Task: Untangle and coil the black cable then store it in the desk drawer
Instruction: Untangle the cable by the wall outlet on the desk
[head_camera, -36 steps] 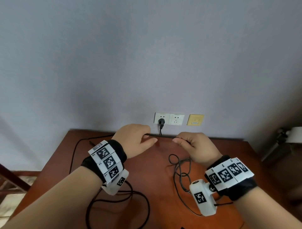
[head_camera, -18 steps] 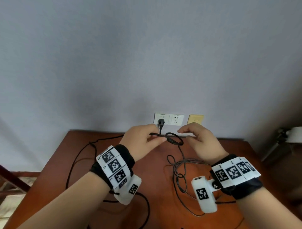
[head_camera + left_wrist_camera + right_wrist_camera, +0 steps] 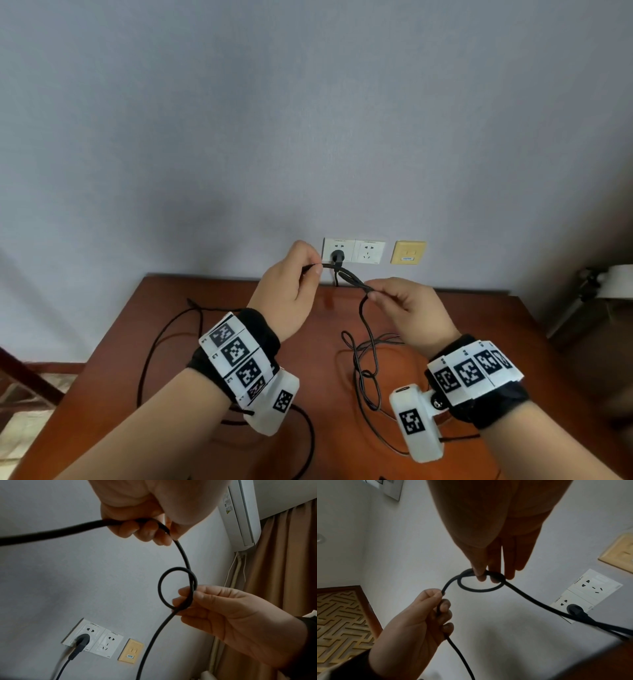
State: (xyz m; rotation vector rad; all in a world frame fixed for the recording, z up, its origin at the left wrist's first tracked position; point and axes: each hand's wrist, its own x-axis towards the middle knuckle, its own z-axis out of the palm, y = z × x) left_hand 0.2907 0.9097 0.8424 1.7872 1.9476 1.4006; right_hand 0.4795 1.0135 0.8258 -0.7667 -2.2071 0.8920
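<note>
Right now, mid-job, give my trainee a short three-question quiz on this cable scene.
1. True or false: a black plug sits in the left wall socket.
2. Which grip pinches the small loop in the black cable? A) left hand B) right hand C) neither
3. Fill in: slack cable lies tangled on the brown ____.

Key: 1 true; 2 B, the right hand pinches the loop while the left hand grips the cable nearer the plug; 3 desk.
</note>
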